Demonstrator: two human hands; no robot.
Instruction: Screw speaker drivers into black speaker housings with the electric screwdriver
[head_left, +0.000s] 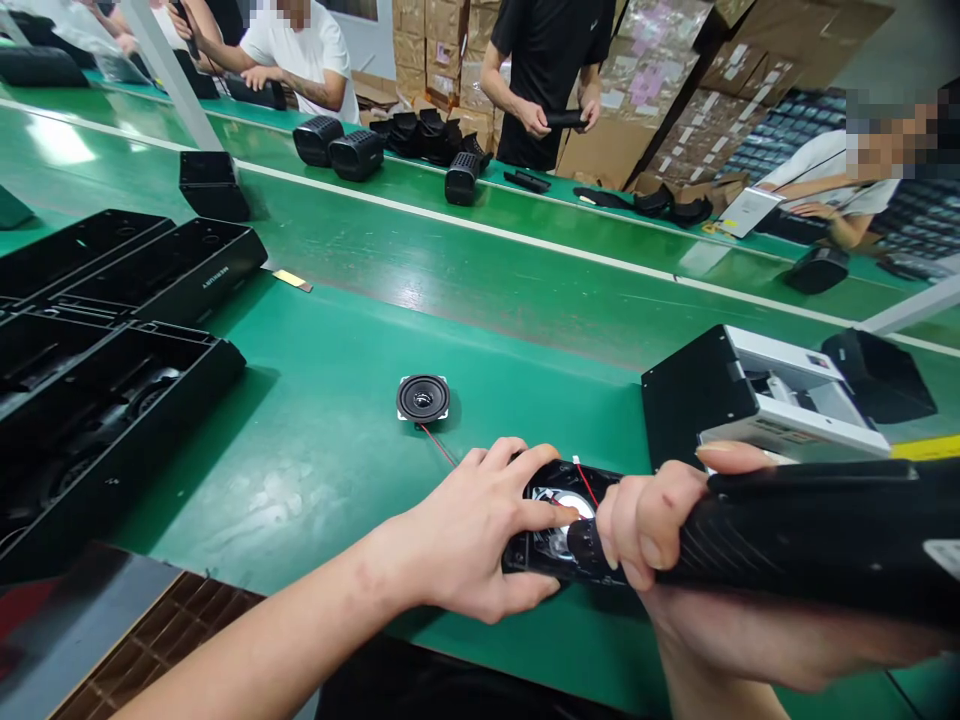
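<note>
My left hand (484, 535) spans a black plastic speaker housing (546, 474), gripping it by its sides with the index finger reaching inside. In the housing sits a speaker driver (571, 503) with its shiny back showing; a red wire with a small white plug (577, 462) sticks up beside it. My right hand (652, 520) is wrapped around a thick black electric screwdriver (810, 530), held almost level. Its nose points left into the housing, and the bit is hidden. Just beyond my left hand, a loose speaker driver (423, 399) lies cone up, trailing a red wire.
Large black housings (172, 265) are grouped at the left. A black and white screw feeder (772, 395) stands at the right. Beyond the green bench runs a conveyor (420, 245) carrying black speakers (357, 155). Several people work on the far side, with stacked cartons behind.
</note>
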